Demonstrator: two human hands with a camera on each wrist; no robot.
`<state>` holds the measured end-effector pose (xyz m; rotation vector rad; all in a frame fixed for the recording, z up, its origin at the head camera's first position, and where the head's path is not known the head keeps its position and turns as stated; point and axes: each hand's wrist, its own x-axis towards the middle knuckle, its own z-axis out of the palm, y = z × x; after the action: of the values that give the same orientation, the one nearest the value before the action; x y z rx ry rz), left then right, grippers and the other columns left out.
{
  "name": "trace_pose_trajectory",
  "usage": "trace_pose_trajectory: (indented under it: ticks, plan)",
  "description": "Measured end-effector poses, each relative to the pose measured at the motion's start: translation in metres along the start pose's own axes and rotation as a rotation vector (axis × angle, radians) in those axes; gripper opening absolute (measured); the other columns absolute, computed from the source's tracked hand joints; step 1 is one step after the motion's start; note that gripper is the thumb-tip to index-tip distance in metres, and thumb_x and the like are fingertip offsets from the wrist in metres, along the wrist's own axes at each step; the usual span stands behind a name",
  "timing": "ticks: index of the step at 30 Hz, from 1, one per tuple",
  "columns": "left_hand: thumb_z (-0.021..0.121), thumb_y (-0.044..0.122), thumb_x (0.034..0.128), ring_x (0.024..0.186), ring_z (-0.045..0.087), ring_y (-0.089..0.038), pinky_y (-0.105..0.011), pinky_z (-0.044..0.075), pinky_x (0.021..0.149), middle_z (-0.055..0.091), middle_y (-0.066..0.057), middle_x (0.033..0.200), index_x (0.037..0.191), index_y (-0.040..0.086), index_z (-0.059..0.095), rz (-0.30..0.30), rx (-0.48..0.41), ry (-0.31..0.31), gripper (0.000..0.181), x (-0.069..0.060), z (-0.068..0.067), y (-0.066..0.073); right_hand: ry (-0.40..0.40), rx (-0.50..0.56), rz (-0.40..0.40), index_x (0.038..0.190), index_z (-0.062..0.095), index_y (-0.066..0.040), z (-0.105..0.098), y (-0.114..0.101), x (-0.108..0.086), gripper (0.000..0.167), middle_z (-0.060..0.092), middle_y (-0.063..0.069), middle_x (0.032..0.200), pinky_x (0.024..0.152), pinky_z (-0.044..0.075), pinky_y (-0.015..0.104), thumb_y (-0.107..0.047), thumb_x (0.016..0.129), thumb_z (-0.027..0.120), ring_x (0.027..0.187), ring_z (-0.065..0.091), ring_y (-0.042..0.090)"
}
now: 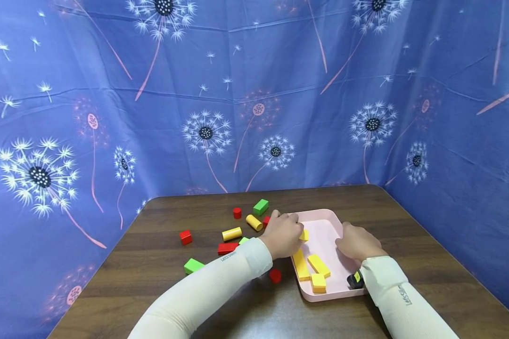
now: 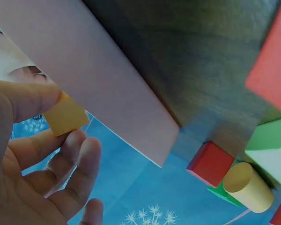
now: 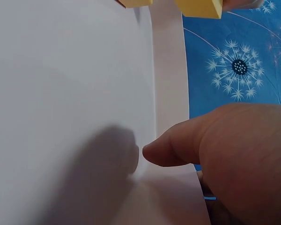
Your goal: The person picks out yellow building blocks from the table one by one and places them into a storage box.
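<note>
My left hand (image 1: 282,235) is at the left rim of a pink tray (image 1: 328,235). Its thumb and fingers pinch a yellow block (image 2: 66,115), which is held above the tray floor beside the wall. Inside the tray's near left part lie a long yellow block (image 1: 300,266), a second yellow block (image 1: 319,265) and a yellow cube-like block (image 1: 318,283). My right hand (image 1: 360,242) grips the tray's right wall, thumb (image 3: 171,145) on the inner side and other fingers outside, mostly hidden.
Left of the tray, loose blocks are scattered on the wooden table (image 1: 152,282): yellow cylinders (image 1: 232,234), red blocks (image 1: 185,237), green blocks (image 1: 260,207) and red cylinders (image 1: 275,276). A blue dandelion-patterned cloth (image 1: 246,141) hangs behind the table and along its sides.
</note>
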<state>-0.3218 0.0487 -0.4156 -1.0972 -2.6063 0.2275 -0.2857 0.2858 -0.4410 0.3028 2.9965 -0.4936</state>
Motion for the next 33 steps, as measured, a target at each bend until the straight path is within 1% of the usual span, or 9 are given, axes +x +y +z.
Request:
trace_pose_trajectory:
  ticks: [6,10,13,17,19,24,30,33]
  plan:
    - [0.073,0.047,0.0917,0.079,0.060,-0.012,-0.036,0.040,0.081,0.069,0.007,0.092,0.108,0.028,0.078,0.014,0.012,-0.004,0.026,0.001,0.000,0.000,-0.004,0.009,0.006,0.149,0.037,0.012,0.000,-0.002,0.000,0.071,0.053,0.037,0.140,0.092,0.048,0.073,-0.029,0.097,0.062,0.118,0.060,0.052]
    - [0.075,0.046,0.0906,0.077,0.062,-0.011,-0.035,0.042,0.081,0.072,0.008,0.091,0.109,0.027,0.076,0.017,0.023,0.002,0.027,0.002,-0.001,0.001,-0.006,0.010,0.008,0.149,0.037,0.012,-0.001,-0.002,-0.001,0.071,0.054,0.037,0.139,0.091,0.049,0.072,-0.028,0.096,0.063,0.114,0.062,0.049]
    - [0.076,0.047,0.0895,0.074,0.061,-0.011,-0.036,0.043,0.080,0.071,0.009,0.086,0.106,0.026,0.076,0.017,0.029,-0.008,0.026,0.002,-0.002,0.002,-0.009,0.008,0.005,0.148,0.038,0.012,-0.002,-0.003,-0.001,0.071,0.054,0.038,0.139,0.090,0.049,0.071,-0.028,0.096,0.063,0.112,0.062,0.049]
    - [0.076,0.048,0.0898,0.072,0.059,-0.011,-0.037,0.043,0.081,0.069,0.009,0.080,0.100,0.027,0.076,0.006,0.033,-0.037,0.024,0.002,0.000,0.002,-0.010,0.011,0.004,0.148,0.038,0.012,0.000,-0.003,-0.002,0.070,0.054,0.038,0.138,0.090,0.049,0.072,-0.028,0.096,0.064,0.114,0.062,0.050]
    - [0.075,0.046,0.0908,0.072,0.060,-0.011,-0.037,0.043,0.082,0.068,0.009,0.079,0.099,0.027,0.076,0.000,0.036,-0.055,0.021,0.003,0.001,0.002,-0.007,0.012,0.002,0.148,0.039,0.011,0.001,-0.003,-0.002,0.070,0.055,0.037,0.138,0.089,0.049,0.071,-0.028,0.096,0.063,0.113,0.062,0.050]
    - [0.072,0.041,0.0924,0.072,0.061,-0.012,-0.040,0.045,0.085,0.070,0.009,0.075,0.097,0.027,0.076,-0.008,0.035,-0.117,0.015,0.006,0.007,-0.001,-0.007,0.017,0.000,0.148,0.040,0.011,0.003,-0.004,-0.001,0.069,0.056,0.036,0.137,0.088,0.050,0.070,-0.028,0.096,0.062,0.112,0.063,0.048]
    - [0.074,0.052,0.0905,0.072,0.060,-0.011,-0.039,0.049,0.091,0.069,0.012,0.072,0.103,0.028,0.079,-0.057,-0.009,-0.195,0.027,0.011,0.009,-0.002,-0.007,0.020,-0.001,0.146,0.040,0.012,0.002,-0.003,0.001,0.068,0.056,0.037,0.136,0.088,0.050,0.070,-0.029,0.096,0.063,0.110,0.063,0.048]
    - [0.074,0.051,0.0906,0.072,0.060,-0.010,-0.039,0.049,0.090,0.069,0.012,0.072,0.101,0.027,0.078,-0.059,-0.026,-0.211,0.027,0.014,0.008,-0.002,-0.008,0.017,-0.003,0.146,0.041,0.012,0.001,-0.001,0.002,0.068,0.056,0.037,0.136,0.089,0.050,0.070,-0.029,0.096,0.063,0.112,0.063,0.049]
